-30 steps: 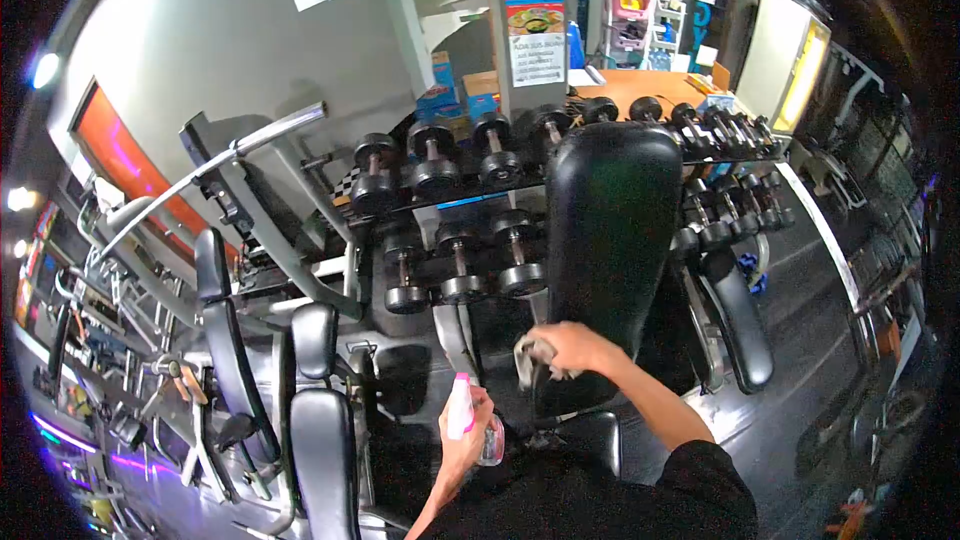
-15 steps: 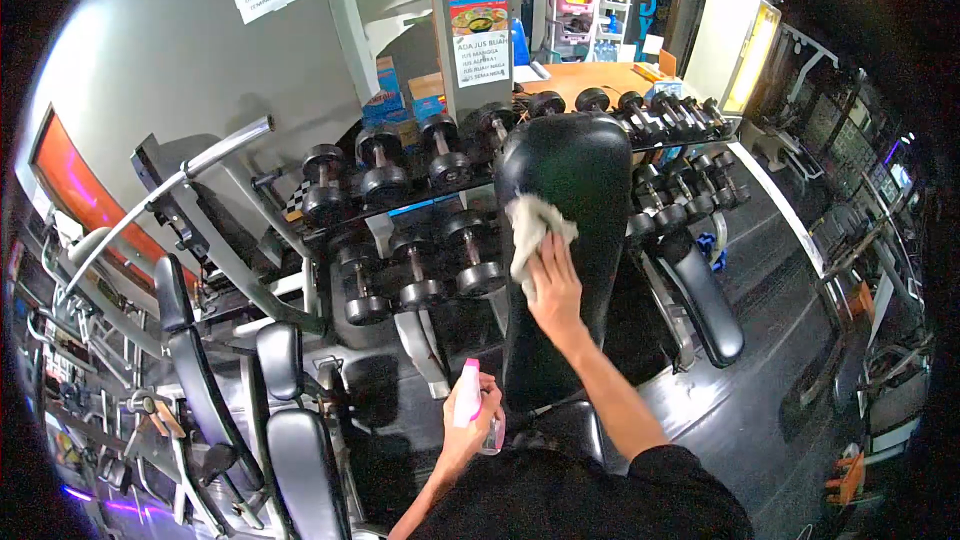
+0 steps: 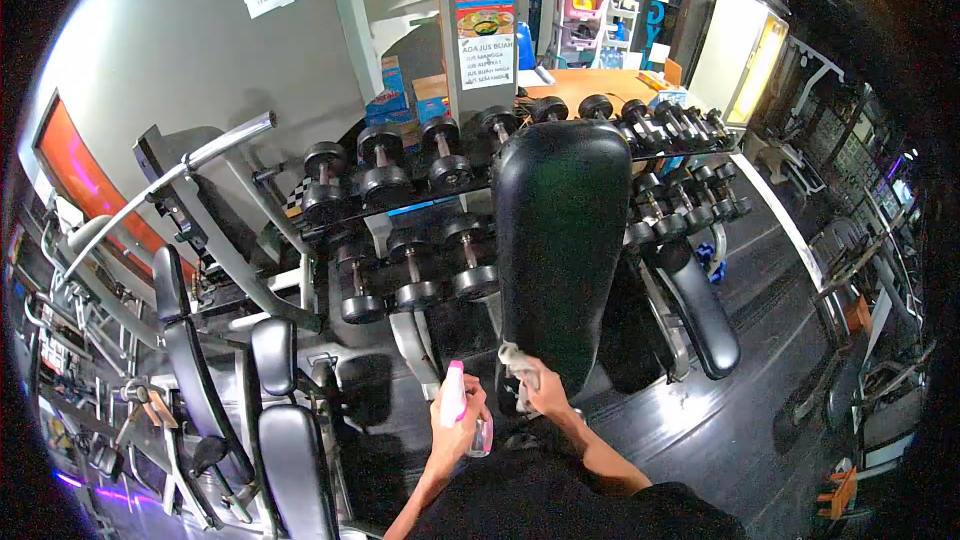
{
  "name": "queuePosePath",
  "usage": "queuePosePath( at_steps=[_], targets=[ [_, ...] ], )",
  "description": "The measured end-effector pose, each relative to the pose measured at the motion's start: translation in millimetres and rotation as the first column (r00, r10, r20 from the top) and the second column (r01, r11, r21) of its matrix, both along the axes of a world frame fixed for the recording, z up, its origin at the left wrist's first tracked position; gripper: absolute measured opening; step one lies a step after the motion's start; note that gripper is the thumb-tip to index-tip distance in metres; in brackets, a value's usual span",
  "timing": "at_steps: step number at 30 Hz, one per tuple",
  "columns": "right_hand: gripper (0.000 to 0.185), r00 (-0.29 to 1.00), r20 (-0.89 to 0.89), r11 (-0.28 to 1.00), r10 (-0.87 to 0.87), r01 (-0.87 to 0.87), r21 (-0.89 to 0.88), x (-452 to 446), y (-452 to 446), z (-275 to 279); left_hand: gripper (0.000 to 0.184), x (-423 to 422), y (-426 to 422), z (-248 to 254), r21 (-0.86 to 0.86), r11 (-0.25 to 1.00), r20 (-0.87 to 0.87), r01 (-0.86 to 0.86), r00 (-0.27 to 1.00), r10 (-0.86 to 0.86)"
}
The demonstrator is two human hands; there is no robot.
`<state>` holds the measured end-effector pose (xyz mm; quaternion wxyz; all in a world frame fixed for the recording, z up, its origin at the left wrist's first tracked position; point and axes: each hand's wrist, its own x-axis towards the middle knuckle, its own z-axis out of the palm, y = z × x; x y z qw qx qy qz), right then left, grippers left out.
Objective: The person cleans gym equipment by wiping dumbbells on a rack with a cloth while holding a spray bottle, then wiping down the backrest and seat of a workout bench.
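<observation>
A tall black padded bench backrest stands upright in front of me. Wrapped in my left hand is a spray bottle with a white and pink head; its clear lower part shows below my fingers. My right hand grips a pale cloth at the lower left part of the backrest, close to the bottle. Whether the cloth presses on the pad there I cannot tell.
Behind the backrest runs a two-tier rack with several black dumbbells. Padded benches stand at the left, another bench pad at the right. A metal bar juts in from the left. A wooden counter lies beyond.
My right hand has brought the cloth down from the backrest's upper middle to its lower end, bunching it. My left hand with the spray bottle has shifted slightly left.
</observation>
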<state>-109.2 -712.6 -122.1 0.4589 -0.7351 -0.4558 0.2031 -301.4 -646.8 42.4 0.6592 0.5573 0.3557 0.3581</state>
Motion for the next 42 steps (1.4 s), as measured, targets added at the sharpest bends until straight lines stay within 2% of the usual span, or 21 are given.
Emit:
queuePosePath(
  at_steps=[1, 3, 4, 6, 8, 10, 13, 14, 17, 21, 25, 29, 32, 33, 34, 35, 36, 37, 39, 41, 42],
  targets=[
    [0.035, 0.993, -0.105, 0.996, -0.059, 0.066, 0.065, 4, 5, 19, 0.019, 1, 0, -1, -0.006, 1.0, -0.004, -0.007, 1.0, 0.007],
    [0.03, 0.99, -0.075, 0.93, -0.123, 0.141, 0.34, 15, 17, 67, 0.018, 4, 0, -3, 0.004, 1.0, 0.011, -0.01, 1.0, 0.01],
    [0.03, 0.96, 0.049, 0.837, -0.277, 0.216, 0.503, 18, 25, 87, 0.017, 6, 0, -2, 0.008, 1.0, -0.032, -0.011, 0.999, 0.011],
    [0.035, 0.982, 0.066, 0.746, -0.177, 0.09, 0.66, 43, 43, 149, 0.017, 9, -3, 3, 0.01, 1.0, -0.081, -0.007, 0.997, 0.008],
    [0.04, 0.838, 0.351, 0.601, -0.418, -0.035, 0.799, 63, 70, 209, 0.015, 11, -5, 9, -0.033, 0.999, -0.028, 0.017, 0.999, -0.018],
    [0.048, 0.703, 0.518, 0.711, -0.487, -0.026, 0.703, 84, 98, 241, 0.015, 14, -5, 3, -0.025, 0.999, -0.013, 0.028, 1.0, -0.028],
    [0.063, 0.557, 0.712, 0.868, -0.427, 0.031, 0.496, 89, 130, 251, 0.015, 15, -4, 4, 0.033, 0.998, -0.01, 0.062, 0.998, -0.062],
    [0.07, 0.572, 0.691, 0.847, -0.441, 0.011, 0.532, 89, 133, 239, 0.015, 15, -4, 4, 0.043, 0.998, -0.024, 0.053, 0.998, -0.052],
    [0.053, 0.583, 0.683, 0.854, -0.44, 0.039, 0.518, 81, 121, 203, 0.014, 15, 0, 9, 0.076, 0.997, -0.044, 0.007, 0.999, -0.003],
    [0.039, 0.636, 0.689, 0.918, -0.347, 0.078, 0.39, 62, 86, 103, 0.014, 14, 0, 4, 0.038, 0.999, -0.025, -0.029, 0.999, 0.03],
    [0.042, 0.735, 0.653, 0.98, -0.183, 0.087, 0.176, 34, 39, 15, 0.015, 15, 1, 8, 0.022, 1.0, -0.038, 0.021, 0.999, -0.021],
    [0.048, 0.787, 0.61, 0.996, -0.086, 0.049, 0.077, 25, 5, -33, 0.016, 19, 1, 7, 0.086, 0.995, -0.067, 0.048, 0.997, -0.042],
    [0.043, 0.944, 0.321, 0.981, -0.077, 0.013, 0.194, 24, -7, -26, 0.016, 22, 2, 8, 0.108, 0.991, -0.045, 0.074, 0.997, -0.069],
    [0.043, 0.942, 0.327, 0.98, -0.077, 0.012, 0.198, 26, -8, -21, 0.015, 22, 1, 6, 0.108, 0.992, -0.048, 0.071, 0.997, -0.066],
    [0.041, 0.989, 0.041, 0.981, -0.139, 0.132, 0.144, 28, -8, -10, 0.015, 22, 1, 5, 0.106, 0.992, -0.05, 0.069, 0.997, -0.064],
    [0.041, 0.946, -0.244, 0.971, -0.212, 0.232, 0.056, 31, -9, 4, 0.015, 23, 0, 7, 0.107, 0.992, -0.045, 0.068, 0.997, -0.064],
    [0.04, 0.918, -0.303, 0.949, -0.256, 0.299, 0.102, 31, -6, 31, 0.015, 24, -2, 10, 0.089, 0.994, -0.04, 0.071, 0.997, -0.068],
    [0.039, 0.901, -0.168, 0.889, -0.399, 0.425, 0.168, 34, 2, 34, 0.015, 24, -3, 12, 0.07, 0.995, -0.035, 0.073, 0.997, -0.071],
    [0.038, 0.894, -0.227, 0.779, -0.387, 0.449, 0.438, 49, 21, 77, 0.015, 25, -5, 7, 0.073, 0.994, -0.04, 0.08, 0.996, -0.078],
    [0.036, 0.914, -0.126, 0.609, -0.387, 0.356, 0.709, 76, 51, 111, 0.015, 24, -6, 6, 0.081, 0.993, -0.051, 0.087, 0.995, -0.083],
    [0.038, 0.933, 0.113, 0.686, -0.342, 0.165, 0.709, 93, 58, 161, 0.015, 24, -7, 7, 0.086, 0.992, -0.058, 0.093, 0.994, -0.088]
  ],
)
